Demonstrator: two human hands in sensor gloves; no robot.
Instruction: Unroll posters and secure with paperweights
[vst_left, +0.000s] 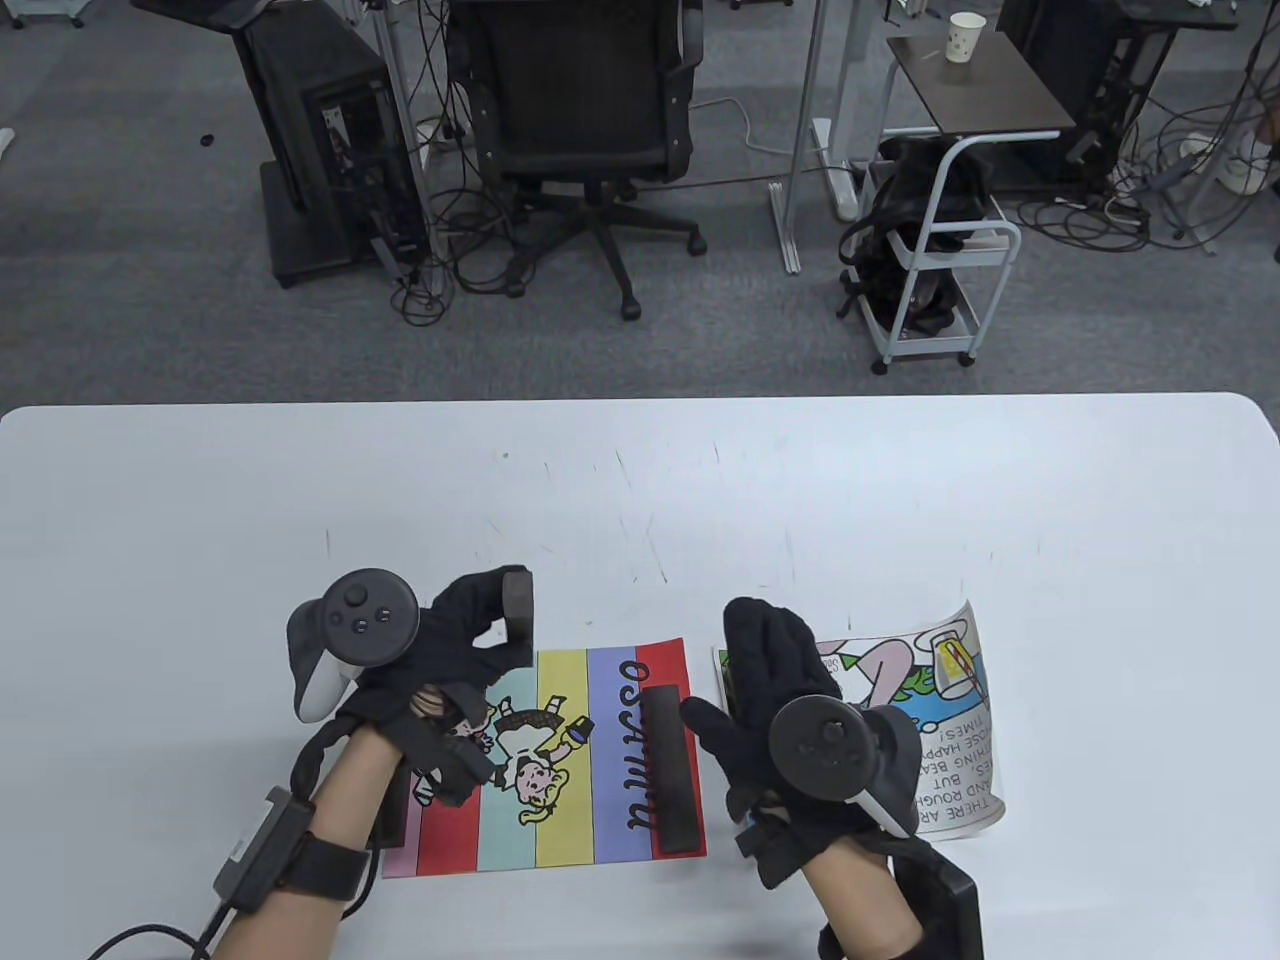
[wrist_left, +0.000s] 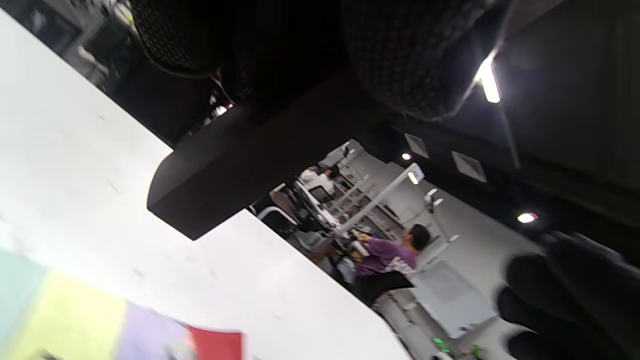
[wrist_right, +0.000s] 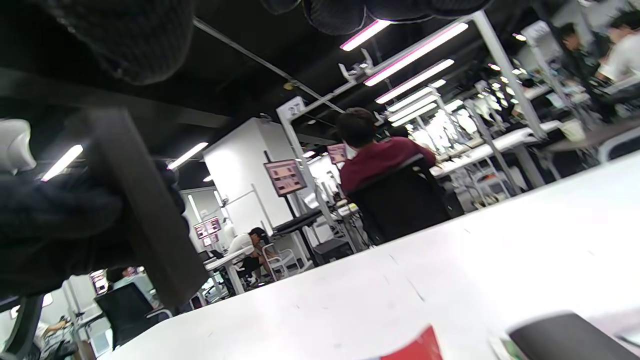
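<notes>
Table view: a striped poster (vst_left: 560, 760) lies flat on the white surface (vst_left: 640, 480), a dark bar weight (vst_left: 668, 768) on its right edge. The left hand (vst_left: 455, 680) grips a second weight (vst_left: 516, 600) above the poster's left side; the right hand (vst_left: 790, 710) presses flat, fingers spread, on a curling poster (vst_left: 930, 710).

Left wrist view: the gripped weight (wrist_left: 240, 165) hangs over the surface.

Right wrist view: the bar weight's end (wrist_right: 560, 337) lies nearby.

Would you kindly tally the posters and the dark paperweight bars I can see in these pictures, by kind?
Posters: 2 (striped poster, cartoon poster)
Paperweight bars: 2 (one lying on the striped poster, one gripped by the left hand)
Total: 4
</notes>
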